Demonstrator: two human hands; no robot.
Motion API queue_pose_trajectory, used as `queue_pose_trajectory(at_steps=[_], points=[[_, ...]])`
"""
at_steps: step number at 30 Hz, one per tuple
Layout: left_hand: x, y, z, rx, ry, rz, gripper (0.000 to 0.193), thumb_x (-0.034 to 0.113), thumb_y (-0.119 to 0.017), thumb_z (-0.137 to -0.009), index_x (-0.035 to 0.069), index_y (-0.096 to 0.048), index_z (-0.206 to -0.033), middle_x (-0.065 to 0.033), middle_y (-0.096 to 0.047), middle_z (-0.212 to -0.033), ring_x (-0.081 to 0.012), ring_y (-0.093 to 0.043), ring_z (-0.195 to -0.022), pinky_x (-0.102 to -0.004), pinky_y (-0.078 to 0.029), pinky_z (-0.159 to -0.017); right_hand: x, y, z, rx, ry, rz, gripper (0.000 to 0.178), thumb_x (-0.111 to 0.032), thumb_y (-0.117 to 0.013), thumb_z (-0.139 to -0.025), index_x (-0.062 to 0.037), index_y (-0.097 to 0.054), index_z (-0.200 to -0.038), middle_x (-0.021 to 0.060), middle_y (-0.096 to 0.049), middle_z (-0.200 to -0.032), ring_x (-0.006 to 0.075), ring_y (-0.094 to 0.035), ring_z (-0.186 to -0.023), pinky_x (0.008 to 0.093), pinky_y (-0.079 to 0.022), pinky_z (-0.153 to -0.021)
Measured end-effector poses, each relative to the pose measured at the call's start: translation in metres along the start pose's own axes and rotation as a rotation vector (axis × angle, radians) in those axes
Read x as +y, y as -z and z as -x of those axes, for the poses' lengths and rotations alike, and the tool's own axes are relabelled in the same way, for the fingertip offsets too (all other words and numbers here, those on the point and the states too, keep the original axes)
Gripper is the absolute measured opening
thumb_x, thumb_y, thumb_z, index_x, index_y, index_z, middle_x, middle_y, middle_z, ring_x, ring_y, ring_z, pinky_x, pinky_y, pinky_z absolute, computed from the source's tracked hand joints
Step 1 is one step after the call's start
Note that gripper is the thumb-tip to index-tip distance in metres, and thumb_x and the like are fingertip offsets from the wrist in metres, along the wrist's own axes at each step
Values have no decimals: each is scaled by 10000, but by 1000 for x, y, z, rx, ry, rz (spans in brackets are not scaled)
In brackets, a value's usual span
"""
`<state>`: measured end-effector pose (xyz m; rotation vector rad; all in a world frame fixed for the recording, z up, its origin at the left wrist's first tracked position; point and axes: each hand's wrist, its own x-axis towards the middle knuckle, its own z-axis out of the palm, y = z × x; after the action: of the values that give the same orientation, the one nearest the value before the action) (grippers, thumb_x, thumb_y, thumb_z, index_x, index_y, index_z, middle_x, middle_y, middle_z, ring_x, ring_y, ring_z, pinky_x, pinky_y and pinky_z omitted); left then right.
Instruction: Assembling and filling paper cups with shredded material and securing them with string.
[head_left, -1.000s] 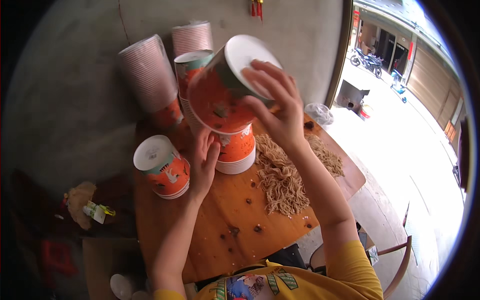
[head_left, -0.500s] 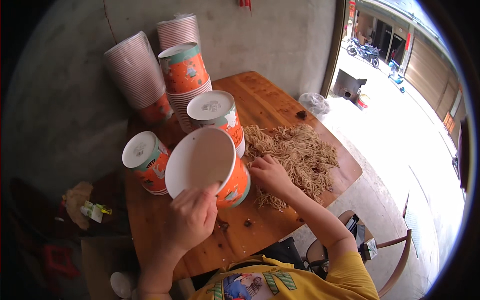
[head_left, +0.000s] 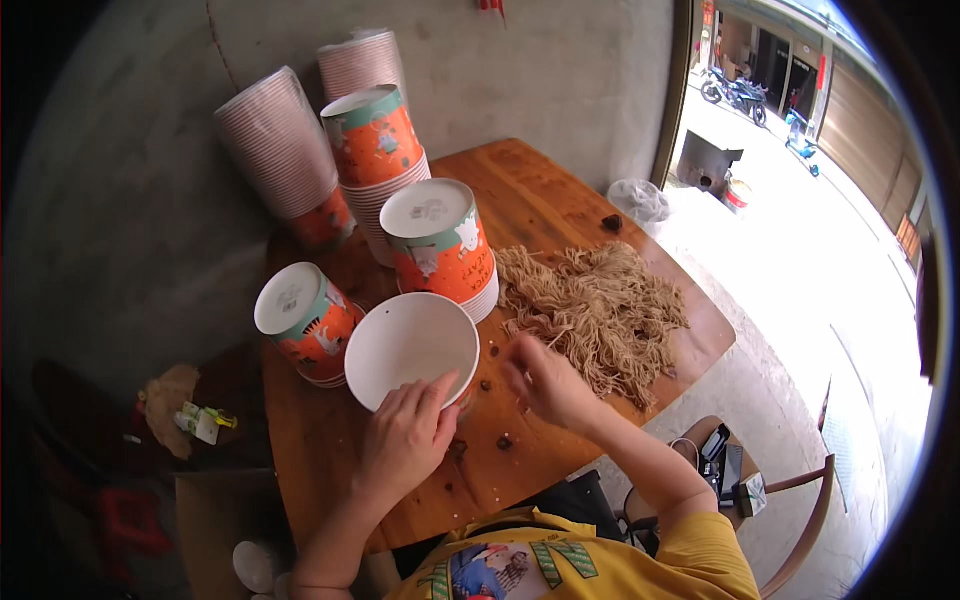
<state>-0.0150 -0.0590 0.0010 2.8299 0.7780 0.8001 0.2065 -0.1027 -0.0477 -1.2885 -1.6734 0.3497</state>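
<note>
A white-lined paper bucket [head_left: 412, 340] stands on the wooden table with its mouth up, facing me. My left hand [head_left: 408, 428] grips its near rim, fingers reaching inside and thumb toward the right. To the right of the bucket and apart from it, my right hand [head_left: 545, 382] is raised with curled fingers. Whatever those fingers pinch, if anything, is too small to make out. Just beyond that hand lies a tangled heap of tan cord-like strands [head_left: 610, 315].
Upside-down orange and green paper buckets stand stacked behind [head_left: 440, 240] and at the left [head_left: 312, 325]. Taller bucket stacks [head_left: 280, 145] lean near the wall. Dark bits dot the wooden table [head_left: 500, 185]. A wooden chair [head_left: 815, 510] stands at the right; an open cardboard box [head_left: 220, 520] sits lower left.
The bucket has come down from a tilt to stand nearer upright, my left hand still on its rim. My right hand has drawn away from its side, toward me.
</note>
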Motion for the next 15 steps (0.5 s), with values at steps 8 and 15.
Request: queue_pose_trajectory(at_steps=[8,15], points=[[24,15,42,217,-199,157,480,24,-767,-748,61,-568,-1183,-83,-590,-1025,-256,-598,-878,-348,-508,-764,-75,-25,28,-344,-309,-728,165,-192,-522,-1002,-38,-517,-1061,-3,-585,-887,69,-569,-747,223,-471,-667],[27,24,101,271,97,281,252,30,-720,-817,48,-570,-1018,-97,-593,-888,-266,-585,-767,-352,-492,-683,-94,-51,31,-641,-553,-1096,246,-281,-563,-985,-44,-538,-1044,-31,-571,-889,29,-550,-743,187,-469,-661]])
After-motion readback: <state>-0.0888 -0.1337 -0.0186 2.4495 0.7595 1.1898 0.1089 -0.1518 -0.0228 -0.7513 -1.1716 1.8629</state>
